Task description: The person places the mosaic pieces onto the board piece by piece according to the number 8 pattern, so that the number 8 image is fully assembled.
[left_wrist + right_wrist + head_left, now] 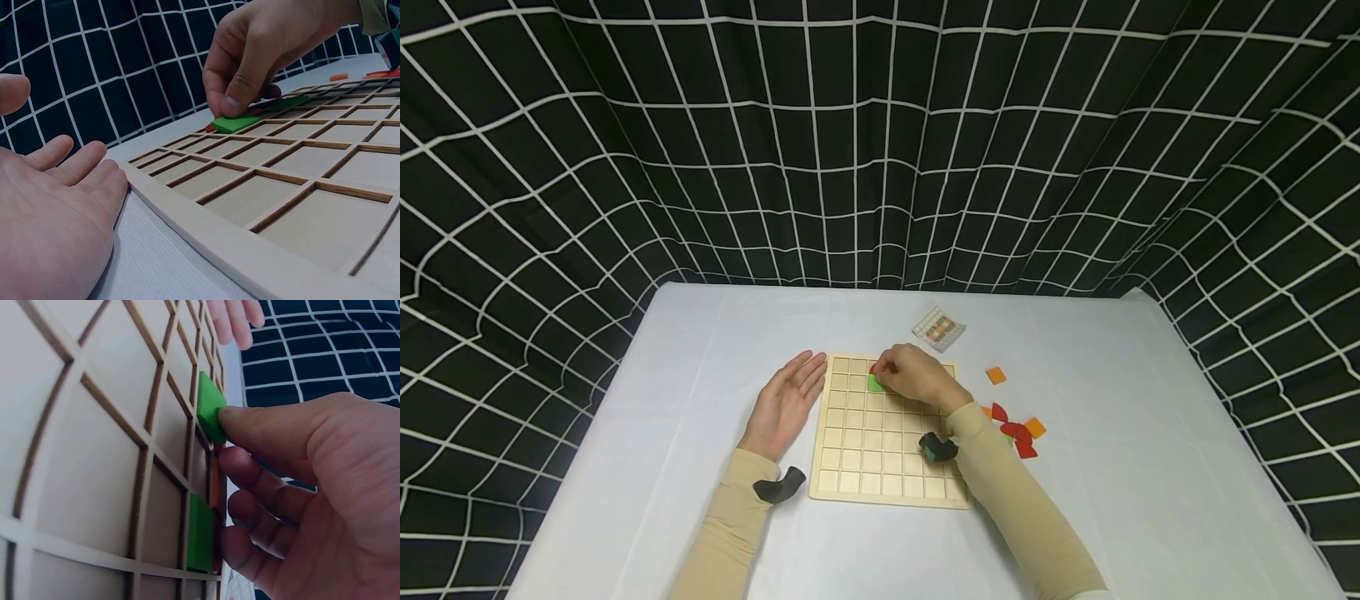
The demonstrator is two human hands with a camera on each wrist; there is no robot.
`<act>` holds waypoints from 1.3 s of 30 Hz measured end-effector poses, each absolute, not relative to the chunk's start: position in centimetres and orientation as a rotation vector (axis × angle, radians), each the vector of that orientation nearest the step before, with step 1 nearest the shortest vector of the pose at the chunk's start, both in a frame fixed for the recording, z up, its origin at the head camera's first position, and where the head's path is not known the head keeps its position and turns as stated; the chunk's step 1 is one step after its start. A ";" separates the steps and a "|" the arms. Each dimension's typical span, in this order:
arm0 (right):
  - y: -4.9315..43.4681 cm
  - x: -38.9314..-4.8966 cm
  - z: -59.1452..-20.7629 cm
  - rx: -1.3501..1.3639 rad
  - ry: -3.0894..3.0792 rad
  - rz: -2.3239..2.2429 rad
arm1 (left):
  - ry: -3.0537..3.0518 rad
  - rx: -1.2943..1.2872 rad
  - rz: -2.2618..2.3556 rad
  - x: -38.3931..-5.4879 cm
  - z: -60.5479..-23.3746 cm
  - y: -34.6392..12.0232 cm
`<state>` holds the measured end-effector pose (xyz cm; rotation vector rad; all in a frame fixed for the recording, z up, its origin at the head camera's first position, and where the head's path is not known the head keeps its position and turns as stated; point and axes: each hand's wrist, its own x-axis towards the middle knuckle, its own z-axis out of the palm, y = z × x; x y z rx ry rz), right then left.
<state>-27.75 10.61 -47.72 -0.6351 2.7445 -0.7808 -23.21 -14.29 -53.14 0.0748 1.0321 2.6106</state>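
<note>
A wooden grid board [852, 459] lies on the white table. My right hand [917, 375] reaches over its far rows and pinches a green square tile [210, 407] between thumb and fingers. In the right wrist view the tile sits slightly tilted at a cell. Another green tile [200, 534] is set in the board near the curled fingers, with an orange piece [215, 481] between the two. A red piece [872, 368] shows beside the pinched tile, partly hidden. My left hand [786, 408] rests palm up with straight fingers beside the board's left edge, holding nothing.
Loose red pieces [1017, 432] and orange squares [1036, 427] lie right of the board, some partly behind the right sleeve. One orange square [996, 376] lies apart. A patterned card [939, 329] lies beyond the board. A black gridded curtain [880, 167] surrounds the table.
</note>
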 end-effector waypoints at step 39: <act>16.6 -23.7 -40.3 -0.567 2.747 -1.152 | 1.018 0.103 2.601 -23.0 -52.9 -14.4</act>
